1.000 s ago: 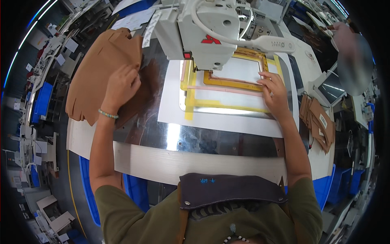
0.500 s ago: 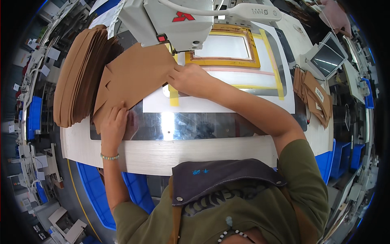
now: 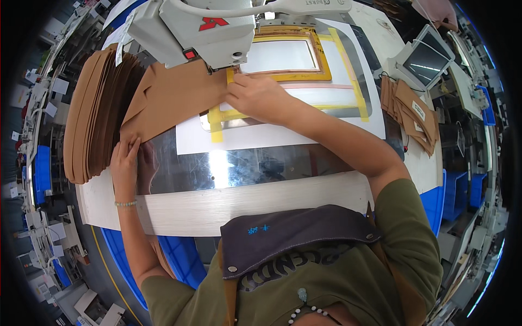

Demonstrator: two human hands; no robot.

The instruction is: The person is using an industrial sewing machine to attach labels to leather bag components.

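A flat brown panel point(image 3: 176, 95), cloth or leather-like, with a notched left edge, lies slanted at the left of the work plate, its far edge beside the sewing machine's head point(image 3: 204, 35). The fingers of my left hand point(image 3: 126, 156) are closed on its near left corner. At its right end my right hand point(image 3: 255, 98) pinches the edge, close to the near left corner of a yellow-rimmed frame point(image 3: 325, 65). The fingertips of both hands are partly hidden. A thick stack of similar brown pieces point(image 3: 89, 114) stands just left of the panel.
A white sheet with yellow tape point(image 3: 187, 138) lies on a shiny metal plate point(image 3: 185, 174). At the right are a pile of smaller brown pieces point(image 3: 408, 108) and a screen point(image 3: 427, 60). Blue bins point(image 3: 187, 252) stand below the pale table edge point(image 3: 217, 209).
The camera view has shifted, moving the scene left. My left hand has slid outward to the panel's near left corner, and the panel has turned a little. My right hand still grips its right end.
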